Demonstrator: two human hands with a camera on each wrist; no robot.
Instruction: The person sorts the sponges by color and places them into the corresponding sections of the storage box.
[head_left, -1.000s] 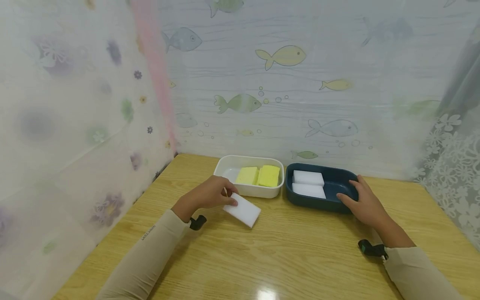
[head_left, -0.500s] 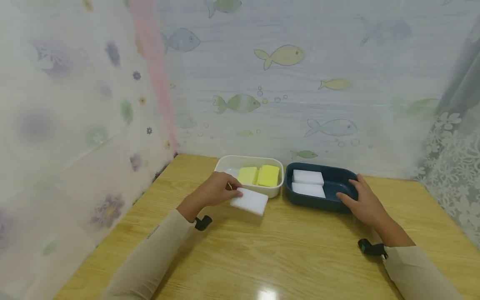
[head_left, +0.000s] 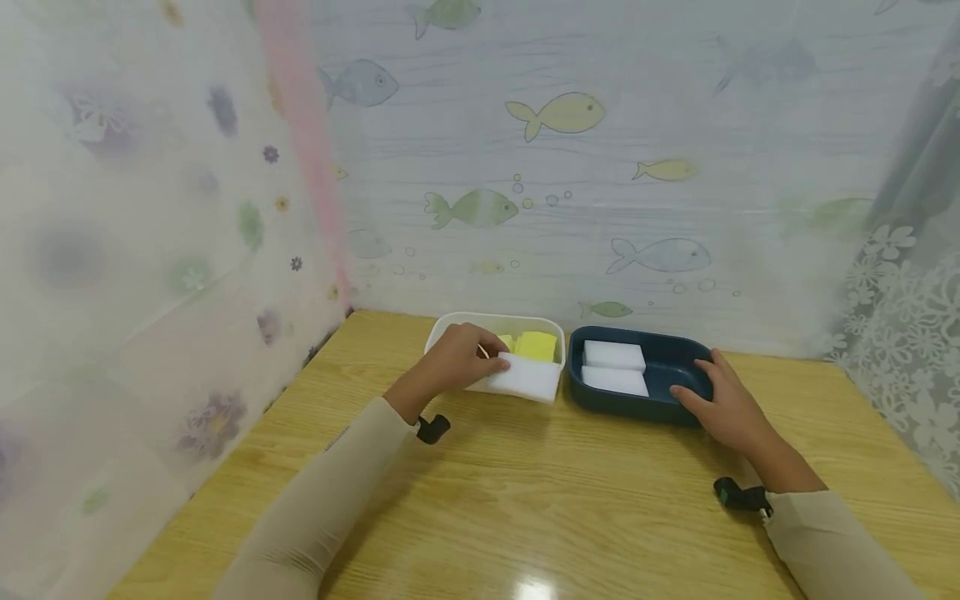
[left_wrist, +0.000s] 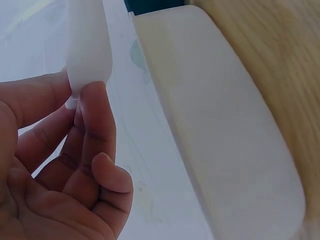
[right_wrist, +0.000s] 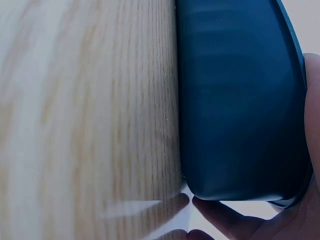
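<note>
Between the thumb and fingertips of my left hand [head_left: 459, 358] is a white sponge [head_left: 528, 377], pinched at one end. In the head view it hangs over the front wall of a white tub [head_left: 495, 320]; whether they touch I cannot tell. The left wrist view shows the sponge [left_wrist: 89, 40] edge-on, above the tub's rim. Two yellow sponges [head_left: 538, 346] lie in that tub, partly hidden by the hand and sponge. My right hand [head_left: 731, 408] grips the right end of a dark blue tub [head_left: 669, 379], thumb at its rim. Two white sponges [head_left: 615, 381] fill its left half.
Both tubs stand side by side near the back of a wooden table [head_left: 562, 500]. Behind it hangs a fish-print curtain [head_left: 480, 208], with a flower-print sheet [head_left: 150, 292] on the left. A small black camera [head_left: 433, 429] sits on each wrist.
My left hand has carried the white sponge up and right, from above the table to the front wall of the white tub. The right hand stays on the dark blue tub.
</note>
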